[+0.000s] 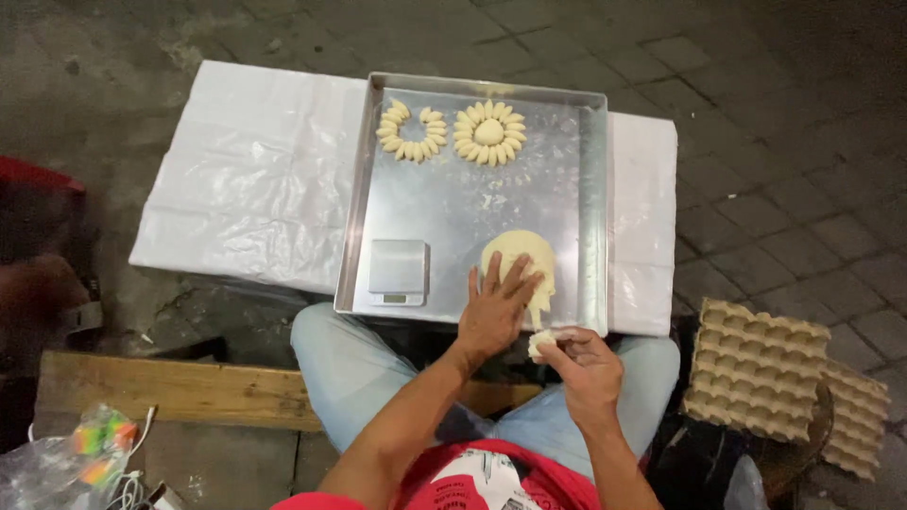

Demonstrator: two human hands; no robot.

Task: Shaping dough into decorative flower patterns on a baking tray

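Your left hand point(493, 307) presses flat on the dough point(518, 257) in the tray point(593, 189), beside a scale point(398, 270) and two dough rings point(409, 131). Your right hand point(586, 364) pinches a torn piece point(542, 341) at the tray's near edge. The tray sits on white plastic point(250, 170) over paving.

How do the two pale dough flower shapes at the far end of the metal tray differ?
The left dough ring is an open circle of petals with a gap at the top and a bare middle; the right dough flower is a closed circle with a round dough ball in its middle. Both are pale, petal-shaped pieces lying on the metal tray.
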